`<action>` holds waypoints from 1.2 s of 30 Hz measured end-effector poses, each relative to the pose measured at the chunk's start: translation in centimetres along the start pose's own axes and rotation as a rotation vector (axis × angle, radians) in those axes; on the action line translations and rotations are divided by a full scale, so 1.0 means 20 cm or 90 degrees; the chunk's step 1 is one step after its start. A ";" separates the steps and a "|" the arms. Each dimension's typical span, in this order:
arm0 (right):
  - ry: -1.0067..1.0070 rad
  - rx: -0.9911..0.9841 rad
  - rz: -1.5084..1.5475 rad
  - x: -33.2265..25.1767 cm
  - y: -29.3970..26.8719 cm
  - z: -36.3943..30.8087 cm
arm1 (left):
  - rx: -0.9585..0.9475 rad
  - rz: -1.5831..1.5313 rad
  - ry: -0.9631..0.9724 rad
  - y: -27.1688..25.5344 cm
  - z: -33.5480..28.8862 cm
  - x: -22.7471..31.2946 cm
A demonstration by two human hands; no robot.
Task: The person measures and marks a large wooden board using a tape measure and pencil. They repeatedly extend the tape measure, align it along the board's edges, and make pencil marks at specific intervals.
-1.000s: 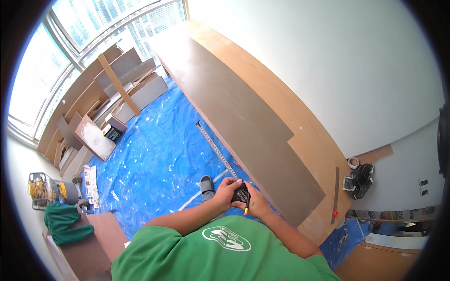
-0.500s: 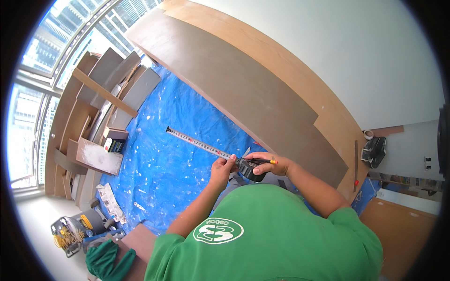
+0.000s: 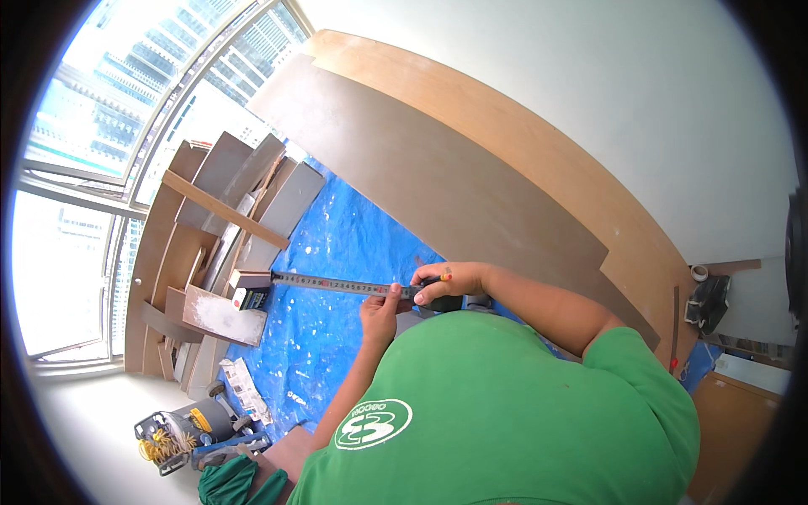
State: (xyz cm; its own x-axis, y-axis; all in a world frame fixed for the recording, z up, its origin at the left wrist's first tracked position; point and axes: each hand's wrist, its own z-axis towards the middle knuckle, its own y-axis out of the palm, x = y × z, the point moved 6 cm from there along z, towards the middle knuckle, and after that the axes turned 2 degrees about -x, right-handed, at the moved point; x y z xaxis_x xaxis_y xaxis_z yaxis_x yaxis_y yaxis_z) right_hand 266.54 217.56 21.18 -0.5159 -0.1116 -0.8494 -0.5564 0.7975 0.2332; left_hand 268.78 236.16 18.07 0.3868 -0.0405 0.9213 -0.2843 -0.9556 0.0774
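A tape measure's blade [image 3: 338, 285] stretches out to the left above the blue sheet, its hooked end near the stacked boards. My left hand [image 3: 381, 313] pinches the blade, thumb on top, close to the dark case. With my right hand [image 3: 454, 283] I grip the black tape measure case [image 3: 448, 303], partly hidden under the fingers. A dark pencil or marker [image 3: 439, 279] with a yellow and red end also sits between the right-hand fingers. Both hands are in front of my green shirt.
A long grey-brown panel [image 3: 438, 177] lies on a wider wooden board [image 3: 505, 139] ahead. Boards [image 3: 202, 227] stack by the windows at left, beside a small box [image 3: 250, 298]. A grey machine [image 3: 198, 425] stands lower left. Blue sheeting [image 3: 337, 227] covers the floor.
The blade has swung nearly level, its end toward the stacked boards. My right hand has come over the case, and the whole view has shifted a little.
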 end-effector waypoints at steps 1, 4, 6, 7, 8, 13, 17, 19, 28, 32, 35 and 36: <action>0.014 0.012 0.007 0.01 -0.05 0.04 | -0.028 0.040 0.004 0.02 0.06 0.03; 0.047 0.062 0.071 0.01 -0.18 0.13 | -0.096 0.119 0.008 0.08 0.26 0.15; 0.032 0.095 0.067 -0.01 -0.29 0.19 | -0.145 0.175 0.036 0.07 0.44 0.13; 0.027 0.118 0.070 -0.01 -0.33 0.22 | -0.178 0.202 0.047 0.08 0.52 0.15; 0.004 0.139 0.129 0.02 -0.37 0.27 | -0.201 0.213 0.076 0.09 0.60 0.18; -0.012 0.320 0.269 -0.01 -0.38 0.37 | -0.392 0.293 0.006 0.05 0.95 0.20; 0.031 0.417 0.342 -0.01 -0.33 0.41 | -0.562 0.292 -0.003 0.10 1.04 0.36; 0.053 0.462 0.378 -0.06 -0.24 0.38 | -0.639 0.312 -0.022 0.13 1.05 0.35; 0.120 0.622 0.305 0.12 0.14 0.24 | -0.795 0.328 0.006 0.20 0.98 0.30; 0.068 0.708 0.260 0.19 0.24 0.31 | -0.948 0.426 -0.086 0.20 1.03 0.28; 0.071 0.811 0.251 0.43 0.43 0.33 | -1.157 0.534 -0.172 0.20 0.91 0.41; 0.088 0.854 0.259 0.51 0.53 0.32 | -1.234 0.583 -0.195 0.17 0.87 0.49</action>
State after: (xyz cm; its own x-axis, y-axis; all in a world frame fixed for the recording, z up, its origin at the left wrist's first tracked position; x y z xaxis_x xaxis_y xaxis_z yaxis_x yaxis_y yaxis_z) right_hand 259.66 228.67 11.99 -0.5905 0.2669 -0.7616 0.6404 0.7293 -0.2409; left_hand 286.97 227.43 20.75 -0.3043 -0.4134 0.8582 -0.6409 0.7554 0.1366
